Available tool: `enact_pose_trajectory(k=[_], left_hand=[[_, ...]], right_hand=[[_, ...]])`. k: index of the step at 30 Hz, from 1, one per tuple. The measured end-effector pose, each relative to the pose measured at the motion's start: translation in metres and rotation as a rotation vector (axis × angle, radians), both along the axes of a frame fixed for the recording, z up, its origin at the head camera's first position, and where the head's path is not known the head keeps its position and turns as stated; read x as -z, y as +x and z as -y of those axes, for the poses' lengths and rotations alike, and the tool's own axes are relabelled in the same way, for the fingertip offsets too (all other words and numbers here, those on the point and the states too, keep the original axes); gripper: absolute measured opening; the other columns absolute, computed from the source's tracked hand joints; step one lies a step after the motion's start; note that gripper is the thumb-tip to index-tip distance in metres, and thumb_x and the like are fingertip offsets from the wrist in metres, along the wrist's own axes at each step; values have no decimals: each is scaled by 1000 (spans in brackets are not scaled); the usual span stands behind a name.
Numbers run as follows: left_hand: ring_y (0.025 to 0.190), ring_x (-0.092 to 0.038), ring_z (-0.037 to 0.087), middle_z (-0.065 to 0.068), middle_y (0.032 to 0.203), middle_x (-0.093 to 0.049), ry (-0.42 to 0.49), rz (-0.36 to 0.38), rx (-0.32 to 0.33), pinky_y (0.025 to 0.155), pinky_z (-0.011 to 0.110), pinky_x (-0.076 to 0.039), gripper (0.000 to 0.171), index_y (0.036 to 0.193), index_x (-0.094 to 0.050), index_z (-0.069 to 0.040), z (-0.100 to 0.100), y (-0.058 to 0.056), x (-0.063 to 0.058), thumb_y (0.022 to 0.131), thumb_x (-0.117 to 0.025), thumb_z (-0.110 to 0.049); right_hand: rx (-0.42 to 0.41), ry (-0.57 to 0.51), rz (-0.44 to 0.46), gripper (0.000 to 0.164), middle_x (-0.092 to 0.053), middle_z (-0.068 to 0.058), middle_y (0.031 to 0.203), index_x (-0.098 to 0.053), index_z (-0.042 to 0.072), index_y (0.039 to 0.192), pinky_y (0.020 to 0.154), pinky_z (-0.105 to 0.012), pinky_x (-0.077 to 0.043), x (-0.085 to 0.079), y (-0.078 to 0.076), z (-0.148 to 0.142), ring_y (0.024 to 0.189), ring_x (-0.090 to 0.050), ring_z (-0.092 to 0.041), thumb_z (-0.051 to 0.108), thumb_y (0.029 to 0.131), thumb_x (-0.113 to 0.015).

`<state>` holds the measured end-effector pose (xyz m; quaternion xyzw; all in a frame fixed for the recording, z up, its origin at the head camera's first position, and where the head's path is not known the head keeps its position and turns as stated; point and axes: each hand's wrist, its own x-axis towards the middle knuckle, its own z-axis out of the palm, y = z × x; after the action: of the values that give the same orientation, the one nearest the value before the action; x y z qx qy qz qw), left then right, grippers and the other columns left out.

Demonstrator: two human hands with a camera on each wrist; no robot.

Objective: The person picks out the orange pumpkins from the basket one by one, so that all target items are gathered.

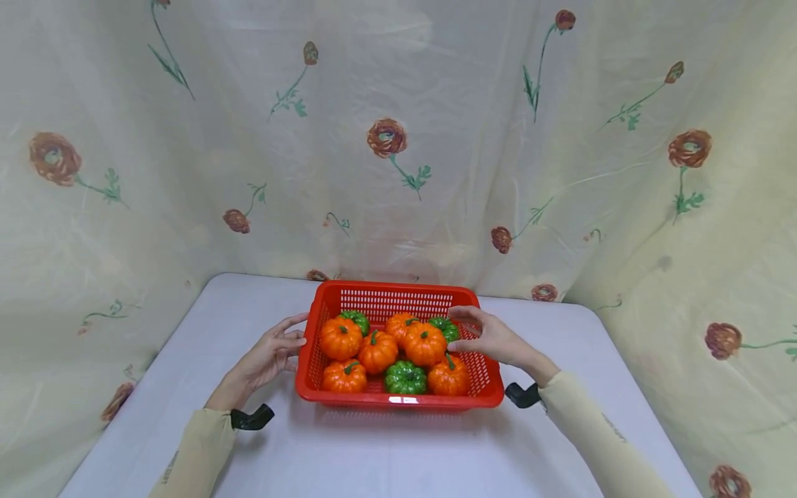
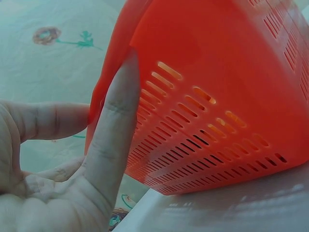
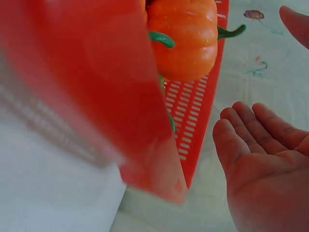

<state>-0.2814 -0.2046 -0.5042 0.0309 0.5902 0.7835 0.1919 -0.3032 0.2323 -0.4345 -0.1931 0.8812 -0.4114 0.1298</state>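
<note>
A red plastic basket [image 1: 401, 400] with slotted walls is on the table and holds several small orange pumpkins [image 1: 378, 351] and 3 green ones [image 1: 405, 378]. At its left side is my left hand [image 1: 270, 353], fingers extended and touching the rim. In the left wrist view one finger [image 2: 108, 125] lies straight under the lip, and another touches the lip's outer edge. Over the right rim is my right hand [image 1: 495, 337], thumb and fingers spread apart around nothing. The right wrist view shows this palm [image 3: 270, 179] beside the basket, with a gap between; an orange pumpkin [image 3: 183, 38] shows inside.
A white-covered table [image 1: 386, 456] extends around the basket. Flower-patterned cloth [image 1: 436, 228] hangs behind the table and along both sides. Black curved pieces [image 1: 252, 418] are strapped at both wrists, next to the beige sleeves [image 1: 199, 449].
</note>
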Motion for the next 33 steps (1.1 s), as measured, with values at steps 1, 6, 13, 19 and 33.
enact_pose_trajectory(k=[1,6,13,19,33], left_hand=[[100,-65,19,6,116,-56,2,1,-1,74,41,-60,62,153,-21,-17,0,0,0,98,-45,-3],[100,-65,20,6,117,-56,13,-2,1,74,40,-60,62,153,-20,-17,1,0,0,98,-45,-3],[102,-65,21,6,119,-55,10,5,-6,74,40,-60,64,153,-20,-17,2,0,1,97,-47,-4],[101,-64,20,6,117,-54,9,6,-7,73,39,-60,62,153,-20,-17,2,0,1,98,-46,-5],[100,-64,19,6,114,-54,12,0,2,75,40,-60,61,153,-21,-17,1,-1,2,98,-46,-5]], right_hand=[[-2,4,0,70,-46,-14,146,-43,10,142,107,-57,-40,0,0,2,136,-41,-35,31,83,-75],[-1,14,9,70,-45,-14,146,-42,9,142,108,-57,-39,-1,-1,8,136,-41,-34,28,83,-75],[-17,38,6,70,-47,-16,145,-41,5,143,108,-56,-39,-9,-5,13,134,-42,-37,26,85,-73],[-25,45,47,71,-48,-16,143,-42,7,143,108,-57,-38,-8,-6,18,133,-42,-37,29,84,-74],[-70,24,253,75,-41,-17,149,-36,5,146,112,-55,-35,-12,-18,23,139,-36,-37,30,85,-73]])
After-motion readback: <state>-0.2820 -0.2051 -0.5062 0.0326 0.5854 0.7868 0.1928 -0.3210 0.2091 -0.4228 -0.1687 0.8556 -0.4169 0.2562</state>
